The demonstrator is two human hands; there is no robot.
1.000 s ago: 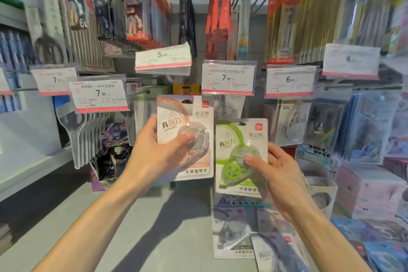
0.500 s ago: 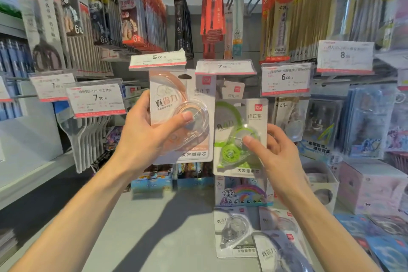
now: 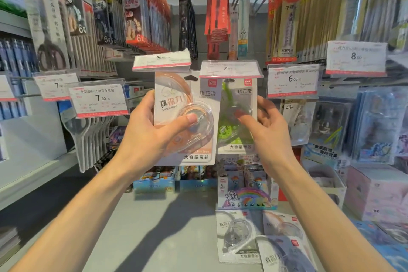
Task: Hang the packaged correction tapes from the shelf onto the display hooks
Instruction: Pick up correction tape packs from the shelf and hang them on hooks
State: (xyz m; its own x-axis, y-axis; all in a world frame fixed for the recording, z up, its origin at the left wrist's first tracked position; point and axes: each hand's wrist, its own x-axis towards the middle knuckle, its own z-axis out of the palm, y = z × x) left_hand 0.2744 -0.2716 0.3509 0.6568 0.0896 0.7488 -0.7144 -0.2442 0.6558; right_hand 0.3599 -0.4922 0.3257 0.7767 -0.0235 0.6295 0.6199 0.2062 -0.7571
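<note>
The orange correction tape pack (image 3: 184,117) is held upright by the left hand (image 3: 150,137): thumb pressed on the clear blister, fingers curled behind the card's left edge. Its top edge is tucked just under the 5.00 price tag (image 3: 162,62); the hang slot near the top of the card is still visible below the tags.

The green correction tape pack (image 3: 237,117) is pinched by the right hand (image 3: 268,132), thumb on the front, fingers wrapped behind the right edge. Its top is hidden behind the 7.90 price tag (image 3: 230,69), so it cannot be told whether the hook is engaged. This pack is motion-blurred.

The two packs are side by side, the orange card's right edge overlapping the green one's left edge. Room is tight on all sides: the left 7.90 tag (image 3: 99,100) is near the left hand, the 6.00 tag (image 3: 293,80) and a hung 40m pack (image 3: 295,117) are just beside the right hand.

Open shelf surface (image 3: 165,227) is seen below the hands. More packs are lying flat on it at lower right: a grey one (image 3: 237,236), with others (image 3: 284,247) overlapping beside it, near a rainbow box (image 3: 247,199).
</note>
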